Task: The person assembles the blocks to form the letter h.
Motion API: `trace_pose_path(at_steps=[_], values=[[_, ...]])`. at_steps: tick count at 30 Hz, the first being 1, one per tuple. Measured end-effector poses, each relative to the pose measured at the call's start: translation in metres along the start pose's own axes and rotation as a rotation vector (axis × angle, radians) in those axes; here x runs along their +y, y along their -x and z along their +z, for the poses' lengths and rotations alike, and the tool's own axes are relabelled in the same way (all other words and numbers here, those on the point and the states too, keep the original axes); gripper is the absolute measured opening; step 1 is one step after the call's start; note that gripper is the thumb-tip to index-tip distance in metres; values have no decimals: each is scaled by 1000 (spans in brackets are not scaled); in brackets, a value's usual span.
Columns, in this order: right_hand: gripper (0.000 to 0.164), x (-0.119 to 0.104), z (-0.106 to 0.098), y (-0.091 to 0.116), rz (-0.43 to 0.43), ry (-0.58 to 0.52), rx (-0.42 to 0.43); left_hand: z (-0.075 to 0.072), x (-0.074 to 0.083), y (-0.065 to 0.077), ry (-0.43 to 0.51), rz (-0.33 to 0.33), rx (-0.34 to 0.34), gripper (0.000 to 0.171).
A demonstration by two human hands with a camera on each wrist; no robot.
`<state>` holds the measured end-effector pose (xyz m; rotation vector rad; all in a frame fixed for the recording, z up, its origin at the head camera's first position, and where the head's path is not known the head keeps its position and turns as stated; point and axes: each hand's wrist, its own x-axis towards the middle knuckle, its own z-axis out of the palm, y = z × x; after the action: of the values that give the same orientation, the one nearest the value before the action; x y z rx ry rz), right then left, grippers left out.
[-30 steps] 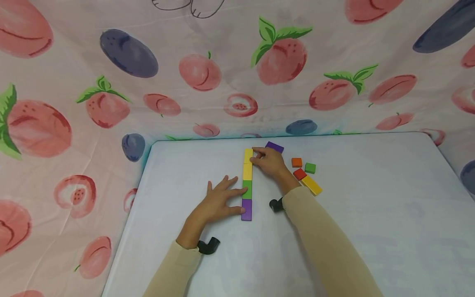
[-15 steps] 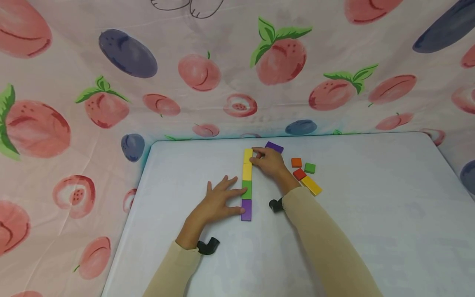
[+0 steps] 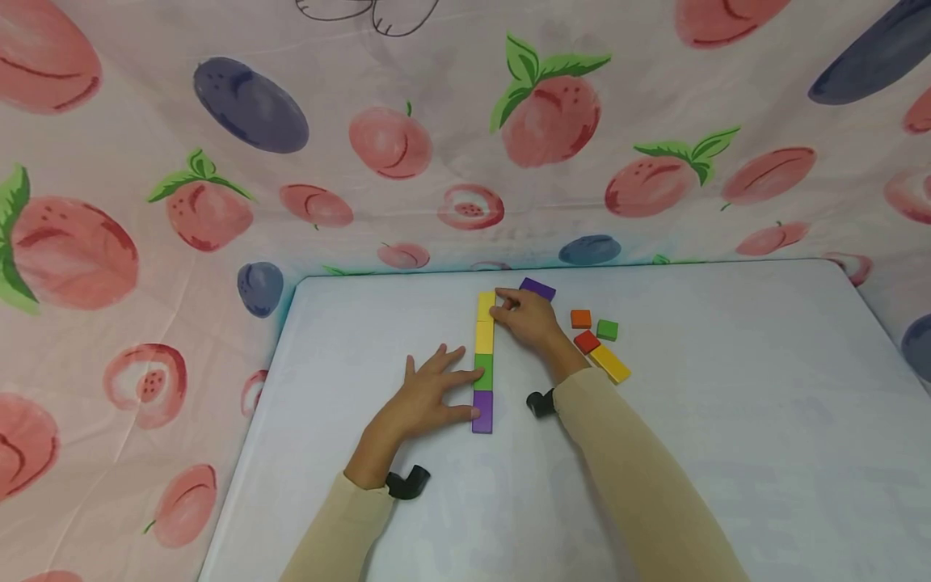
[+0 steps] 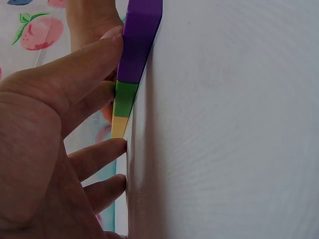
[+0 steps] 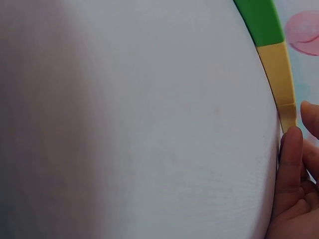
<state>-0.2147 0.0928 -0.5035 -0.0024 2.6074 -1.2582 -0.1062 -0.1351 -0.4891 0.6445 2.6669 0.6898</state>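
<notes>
Purple [image 3: 483,412], green [image 3: 484,370], near yellow [image 3: 484,338] and far yellow [image 3: 486,305] blocks form a straight row on the white table. My left hand [image 3: 422,400] lies along the row's left side with fingers spread. Its thumb touches the purple block and its index fingertip the green one. My right hand [image 3: 534,322] is at the far right end. Its thumb and index fingertip touch the side of the far yellow block, spaced apart, while its other fingers are bent. In the right wrist view, the thumb covers the tip of the yellow block [image 5: 286,112].
Right of the row lie loose orange [image 3: 581,319], green [image 3: 607,330], red [image 3: 587,342] and yellow [image 3: 610,364] blocks. A purple block [image 3: 537,288] sits behind my right hand, partly hidden. A fruit-patterned cloth [image 3: 407,73] borders the table [image 3: 764,420] at back and left.
</notes>
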Motion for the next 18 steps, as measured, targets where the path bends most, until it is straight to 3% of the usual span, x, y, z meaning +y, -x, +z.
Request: trace_pose_path(at_steps=[11, 18], values=[[52, -1, -2, 5, 19, -98, -2, 0, 0, 0, 4, 2, 0, 63], [49, 0, -12, 7, 63, -258, -39, -1, 1, 1, 19, -2, -6, 63]])
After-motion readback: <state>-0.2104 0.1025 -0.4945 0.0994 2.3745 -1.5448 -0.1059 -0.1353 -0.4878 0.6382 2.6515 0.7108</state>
